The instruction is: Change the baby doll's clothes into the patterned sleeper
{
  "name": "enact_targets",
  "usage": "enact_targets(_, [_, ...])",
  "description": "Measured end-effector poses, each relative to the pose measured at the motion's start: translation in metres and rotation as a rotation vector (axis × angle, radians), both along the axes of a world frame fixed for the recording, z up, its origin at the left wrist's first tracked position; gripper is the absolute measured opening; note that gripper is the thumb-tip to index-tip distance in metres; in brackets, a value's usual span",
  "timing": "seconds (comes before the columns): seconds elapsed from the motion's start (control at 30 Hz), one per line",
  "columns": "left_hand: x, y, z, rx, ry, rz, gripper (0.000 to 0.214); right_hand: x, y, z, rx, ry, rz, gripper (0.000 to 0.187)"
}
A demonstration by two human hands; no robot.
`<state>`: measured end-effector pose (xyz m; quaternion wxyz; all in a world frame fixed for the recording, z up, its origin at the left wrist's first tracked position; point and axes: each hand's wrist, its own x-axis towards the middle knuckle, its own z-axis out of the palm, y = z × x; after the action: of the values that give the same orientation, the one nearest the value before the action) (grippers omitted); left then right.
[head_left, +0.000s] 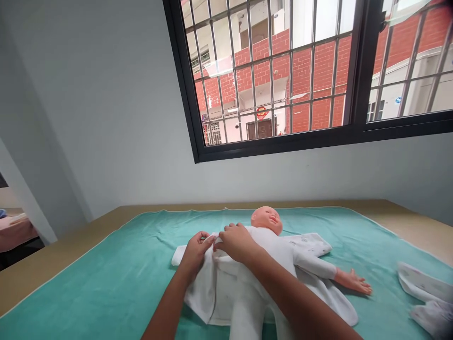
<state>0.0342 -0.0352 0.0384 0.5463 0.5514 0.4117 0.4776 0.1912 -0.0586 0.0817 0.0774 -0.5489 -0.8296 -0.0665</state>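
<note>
Soft daylight enters through the barred window [283,71] at one o'clock. The room is bright and evenly lit, with no hard glare indoors, though a few panes at twelve and two o'clock wash out to near white. The grey wall [106,118] shades gently darker toward nine o'clock. The white garment [230,288] keeps its folds without blowing out, and only faint shadows edge it on the teal towel [106,274]. Wide-angle bending tilts the window frame and curves the worktop [53,259] edges. Focus is crisp centrally and softer at four o'clock.
</note>
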Motion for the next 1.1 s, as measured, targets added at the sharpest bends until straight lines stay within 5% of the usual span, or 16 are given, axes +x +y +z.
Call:
enact_targets(0.17, [0.025,-0.009,0.003,0.023,-0.075,0.042,0.043,0.017,0.005,0.006,-0.077,0.072,0.044,0.021])
enact_targets(0.4, [0.015,-0.009,-0.008,-0.12,-0.141,0.119,0.041,0.057,0.015,0.01,-0.27,0.092,-0.141,0.033])
enact_targets(0.97, [0.025,-0.007,-0.008,0.045,-0.071,0.164,0.043,0.005,-0.005,0.014,-0.1,0.115,-0.173,0.014])
enact_targets(1.1, [0.029,-0.01,-0.006,0.04,-0.117,0.07,0.041,0.0,0.0,0.007,-0.08,0.183,-0.148,0.019])
